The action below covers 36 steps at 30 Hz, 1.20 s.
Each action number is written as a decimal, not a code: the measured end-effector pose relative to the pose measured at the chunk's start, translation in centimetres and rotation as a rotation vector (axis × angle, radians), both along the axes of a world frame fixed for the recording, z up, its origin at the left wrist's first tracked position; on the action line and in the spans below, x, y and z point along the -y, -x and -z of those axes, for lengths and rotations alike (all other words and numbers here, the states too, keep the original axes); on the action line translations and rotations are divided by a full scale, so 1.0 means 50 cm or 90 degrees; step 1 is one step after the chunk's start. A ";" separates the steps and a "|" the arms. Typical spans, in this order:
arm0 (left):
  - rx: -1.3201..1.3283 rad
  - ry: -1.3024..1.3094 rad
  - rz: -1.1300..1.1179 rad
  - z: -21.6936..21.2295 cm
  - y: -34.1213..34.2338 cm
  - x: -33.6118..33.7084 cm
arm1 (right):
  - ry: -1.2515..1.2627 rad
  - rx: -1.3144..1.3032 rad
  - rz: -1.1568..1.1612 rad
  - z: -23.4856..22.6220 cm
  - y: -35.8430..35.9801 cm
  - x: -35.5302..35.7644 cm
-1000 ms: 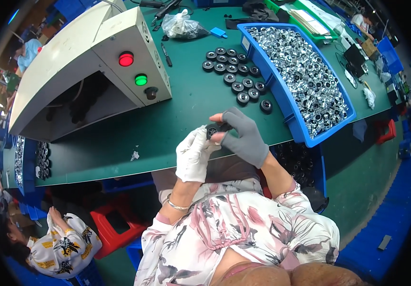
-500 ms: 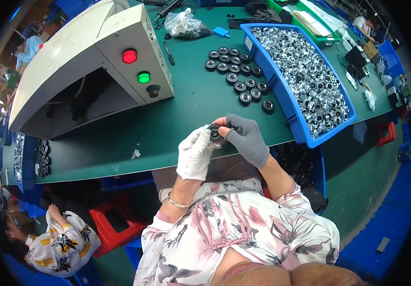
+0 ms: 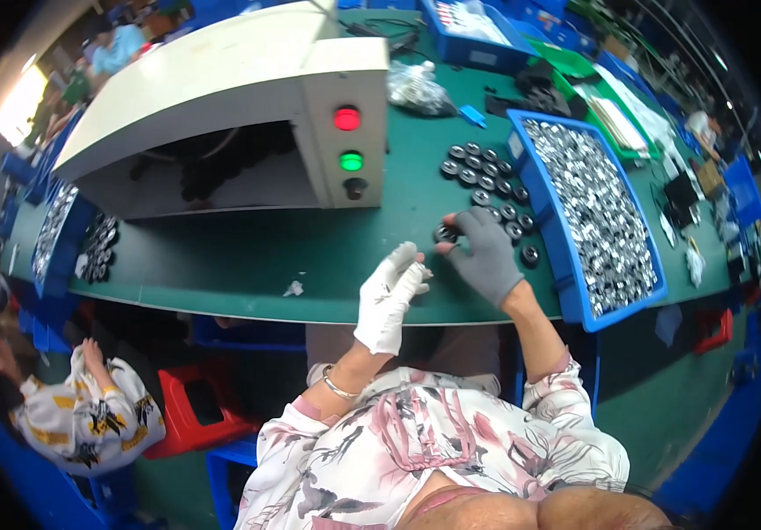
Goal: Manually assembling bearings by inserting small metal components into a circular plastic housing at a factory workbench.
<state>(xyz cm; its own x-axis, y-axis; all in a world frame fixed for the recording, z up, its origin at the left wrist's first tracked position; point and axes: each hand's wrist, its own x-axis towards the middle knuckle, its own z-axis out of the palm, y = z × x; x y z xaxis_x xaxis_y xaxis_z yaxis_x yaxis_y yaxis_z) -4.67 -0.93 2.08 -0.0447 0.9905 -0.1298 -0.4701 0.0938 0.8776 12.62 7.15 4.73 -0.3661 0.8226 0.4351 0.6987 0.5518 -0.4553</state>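
Observation:
My right hand (image 3: 486,256), in a grey glove with bare fingertips, is closed on a small black wheel (image 3: 445,233) just above the green table. Close by on its left is my left hand (image 3: 389,296) in a white glove. Its fingers are loosely bent and apart, and I see nothing in them. Beyond my right hand, several black wheels with shiny centres (image 3: 484,183) lie grouped on the tabletop. To their right stands a long blue bin (image 3: 557,231) heaped with small shiny metal-looking parts (image 3: 588,208).
A cream machine housing (image 3: 221,75) with red and green lamps and a dark opening takes up the left. A plastic bag (image 3: 420,88) and a blue piece (image 3: 472,116) lie farther back. A paper scrap (image 3: 294,289) sits near the front edge. Someone (image 3: 89,406) sits at lower left.
Both hands held the black wheel together. Now they are apart: my right hand has carried it forward and right, toward the other wheels. The view has swung left.

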 end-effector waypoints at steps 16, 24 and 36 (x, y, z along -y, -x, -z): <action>-0.447 -0.123 -0.142 -0.032 0.368 0.039 | 0.157 -0.067 0.013 0.001 0.011 -0.129; -1.289 -0.311 -0.325 -0.010 0.543 -0.305 | -0.090 0.196 0.103 0.044 -0.001 -0.134; -1.329 -0.355 -0.291 0.065 0.636 -0.390 | -0.125 0.089 0.070 -0.065 -0.066 -0.037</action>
